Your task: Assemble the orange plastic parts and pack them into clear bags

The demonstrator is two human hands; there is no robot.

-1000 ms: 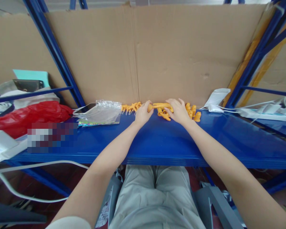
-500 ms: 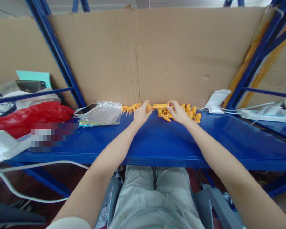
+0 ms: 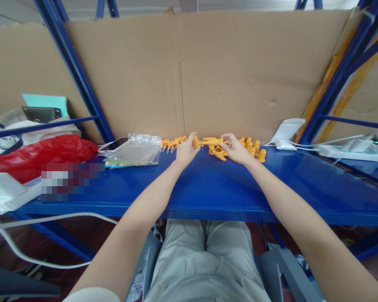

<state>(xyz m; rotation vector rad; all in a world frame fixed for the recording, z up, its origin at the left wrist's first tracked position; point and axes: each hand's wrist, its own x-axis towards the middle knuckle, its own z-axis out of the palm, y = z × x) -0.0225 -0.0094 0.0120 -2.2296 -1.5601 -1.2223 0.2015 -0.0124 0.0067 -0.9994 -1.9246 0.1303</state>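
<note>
My left hand point(image 3: 186, 152) and my right hand point(image 3: 236, 148) reach to the back of the blue shelf point(image 3: 208, 184). Together they hold a long orange plastic piece point(image 3: 210, 141), the left hand pinching its left end and the right hand its right end. Under and behind it lie several loose orange plastic parts point(image 3: 251, 147). More orange pieces with small springs point(image 3: 171, 143) lie to the left of my left hand.
A clear plastic bag point(image 3: 135, 150) and a phone point(image 3: 113, 144) lie left of the parts. A red bag point(image 3: 38, 153) and white cables sit far left. A white power strip point(image 3: 346, 151) and a white packet point(image 3: 286, 128) are on the right. Cardboard backs the shelf.
My right hand has lifted off the pile and now pinches the right end of the long orange piece. My left hand has stayed on its left end.
</note>
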